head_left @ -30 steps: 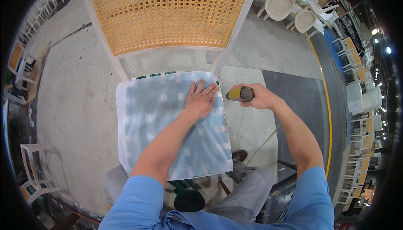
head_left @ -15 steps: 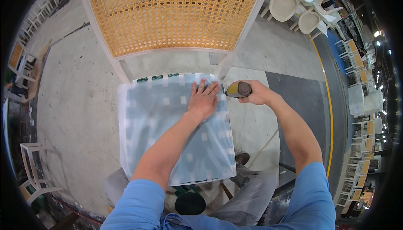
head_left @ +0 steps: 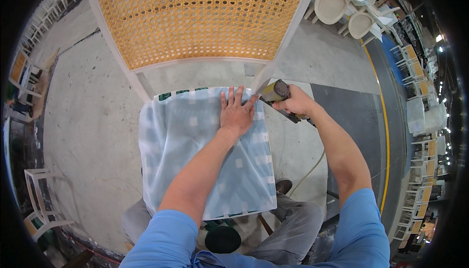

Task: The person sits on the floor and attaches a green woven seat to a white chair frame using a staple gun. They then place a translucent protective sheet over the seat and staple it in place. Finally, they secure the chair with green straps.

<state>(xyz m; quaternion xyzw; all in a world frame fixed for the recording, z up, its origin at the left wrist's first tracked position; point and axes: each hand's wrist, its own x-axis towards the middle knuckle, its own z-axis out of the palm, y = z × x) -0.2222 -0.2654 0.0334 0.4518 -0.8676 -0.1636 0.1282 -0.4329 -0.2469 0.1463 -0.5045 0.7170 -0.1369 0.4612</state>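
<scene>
A chair with a woven cane back in a pale wooden frame stands in front of me. Thin, translucent pale-blue cloth covers its seat, with lighter square patches and a little dark green showing along the far edge. My left hand lies flat with fingers spread on the cloth near the far right corner. In my right hand is an air staple gun, olive-yellow with a dark magazine. Its nose is at the seat's far right corner, beside the chair-back post; whether it touches is unclear.
A thin air hose runs down from the staple gun beside my leg. White chairs are piled at the far right, and more stand in a row along the right side. An unfinished chair frame stands at left. Below the seat is a dark round stool.
The staple gun has moved up and slightly left, turning so its magazine shows, toward the seat's far corner. The cloth has more wrinkles on the left. My left hand shifted only slightly.
</scene>
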